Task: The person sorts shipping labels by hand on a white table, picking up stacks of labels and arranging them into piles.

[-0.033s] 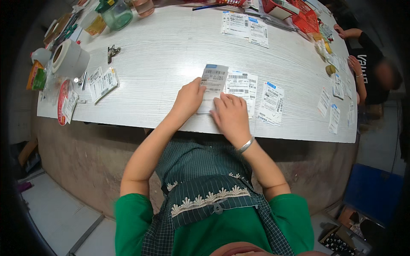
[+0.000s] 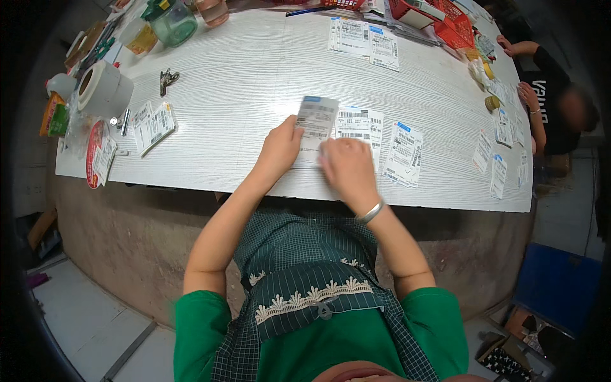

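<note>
Near the table's front edge, my left hand is closed on the left side of a shipping label, which has a blue band at its top and may have more labels under it. My right hand is at the label's lower right corner, its fingers curled and smeared by motion; whether they pinch the paper cannot be seen. Just right of the held label lie printed labels, partly covered by my right hand. Further right rests another pile of labels with a blue strip on top.
More labels lie at the far middle, and others at the left. A bulldog clip, a white label roll and jars stand on the left side. Red baskets are far right. A co-worker's hand rests at the right edge.
My right hand's fingers have drawn in from a more spread pose at the label's corner, and its wrist has shifted slightly right. My left hand has moved very slightly left with the label.
</note>
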`<state>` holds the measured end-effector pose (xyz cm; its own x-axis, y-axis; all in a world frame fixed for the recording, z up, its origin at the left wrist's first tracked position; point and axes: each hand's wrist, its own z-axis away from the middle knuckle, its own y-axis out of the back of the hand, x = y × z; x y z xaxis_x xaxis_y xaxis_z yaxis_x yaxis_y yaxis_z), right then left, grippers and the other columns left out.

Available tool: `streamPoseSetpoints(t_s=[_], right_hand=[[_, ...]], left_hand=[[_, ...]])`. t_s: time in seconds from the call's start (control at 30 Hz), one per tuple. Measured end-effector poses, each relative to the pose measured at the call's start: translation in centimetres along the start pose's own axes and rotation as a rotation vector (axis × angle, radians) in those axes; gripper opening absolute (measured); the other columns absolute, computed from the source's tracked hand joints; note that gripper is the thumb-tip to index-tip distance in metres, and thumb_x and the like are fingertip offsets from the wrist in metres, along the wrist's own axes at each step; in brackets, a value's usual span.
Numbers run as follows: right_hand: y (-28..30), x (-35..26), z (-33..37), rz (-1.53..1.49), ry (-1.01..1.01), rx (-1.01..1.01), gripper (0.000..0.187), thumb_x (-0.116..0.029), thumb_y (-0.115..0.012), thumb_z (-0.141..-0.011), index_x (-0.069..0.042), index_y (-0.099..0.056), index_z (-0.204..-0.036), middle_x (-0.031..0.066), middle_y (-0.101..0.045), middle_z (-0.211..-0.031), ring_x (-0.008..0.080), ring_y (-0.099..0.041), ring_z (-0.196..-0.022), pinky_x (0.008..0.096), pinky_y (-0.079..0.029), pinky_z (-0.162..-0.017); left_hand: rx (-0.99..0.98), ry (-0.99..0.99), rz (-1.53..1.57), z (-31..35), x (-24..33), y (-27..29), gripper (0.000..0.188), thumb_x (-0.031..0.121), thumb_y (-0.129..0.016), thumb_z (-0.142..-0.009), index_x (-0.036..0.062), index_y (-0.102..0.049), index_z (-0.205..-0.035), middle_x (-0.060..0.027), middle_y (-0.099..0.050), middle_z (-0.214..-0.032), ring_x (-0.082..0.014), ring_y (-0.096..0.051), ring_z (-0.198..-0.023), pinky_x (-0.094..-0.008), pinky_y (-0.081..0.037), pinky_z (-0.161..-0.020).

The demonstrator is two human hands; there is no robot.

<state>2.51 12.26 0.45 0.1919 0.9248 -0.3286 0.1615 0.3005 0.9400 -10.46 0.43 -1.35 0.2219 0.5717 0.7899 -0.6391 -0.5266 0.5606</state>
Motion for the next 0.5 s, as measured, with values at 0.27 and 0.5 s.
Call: streamPoseSetpoints(t_s=[0.27, 0.5], right_hand=[[4.3, 7.5, -6.6, 0.231, -0.054, -0.345, 0.051, -0.026, -0.078, -0.063, -0.004, -0.057, -0.104, 0.0113, -0.059, -0.104, 0.0285, -0.055, -0.095, 0.0366, -0.044, -0.084], [3.3, 7.7, -5.1, 0.080, -0.060, -0.510, 0.050, -0.032, -0.078, -0.064, 0.003, -0.059, -0.095, 0.0168, -0.058, -0.095, 0.0289, -0.054, -0.090, 0.0368, -0.047, -0.079]], left_hand=[[0.160, 0.021, 0.561, 3.0, -2.4, 3.3, 0.019, 0.007, -0.049, -0.092, -0.0029, -0.053, -0.107, -0.0102, -0.063, -0.094, -0.0121, -0.060, -0.086, -0.0247, -0.048, -0.074], [0.142, 0.068, 0.669, 3.7, -4.1, 4.1, 0.024, 0.008, -0.049, -0.093, -0.0035, -0.053, -0.113, -0.0102, -0.063, -0.098, -0.0129, -0.060, -0.088, -0.0251, -0.049, -0.078]])
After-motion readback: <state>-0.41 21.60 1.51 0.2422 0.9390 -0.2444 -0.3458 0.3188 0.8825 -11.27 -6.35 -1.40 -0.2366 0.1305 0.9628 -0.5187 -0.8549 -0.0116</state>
